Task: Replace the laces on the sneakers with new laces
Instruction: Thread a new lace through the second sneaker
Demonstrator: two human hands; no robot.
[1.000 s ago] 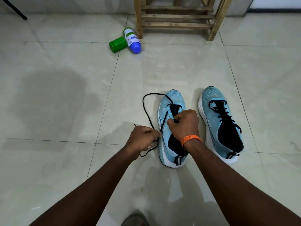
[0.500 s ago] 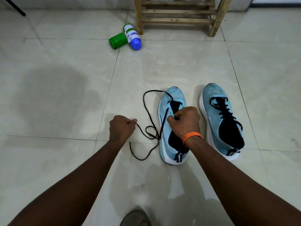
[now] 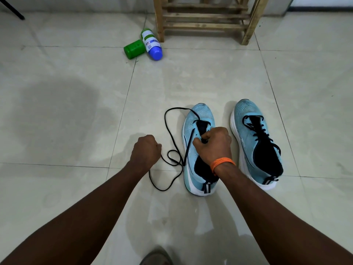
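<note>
Clenching one end of the black lace (image 3: 165, 119) in the left hand (image 3: 146, 150), just beside the left sneaker (image 3: 200, 115) on the floor (image 3: 76, 188). Gripping that sneaker at its eyelets with the curled right hand (image 3: 214, 144). Slack lace looped on the tiles between them. Right sneaker (image 3: 247, 111) alongside, laced up.

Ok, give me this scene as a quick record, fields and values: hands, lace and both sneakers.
Left hand: grips the black lace, on the floor side of the open sneaker
Right hand: fingers curled on the open sneaker's eyelet area; orange wristband
Black lace: threaded near the toe end, the rest looped loose on the tiled floor
Laced sneaker: stands apart to the right, untouched
Background: green bottle and blue-capped bottle lying by a wooden rack
</note>
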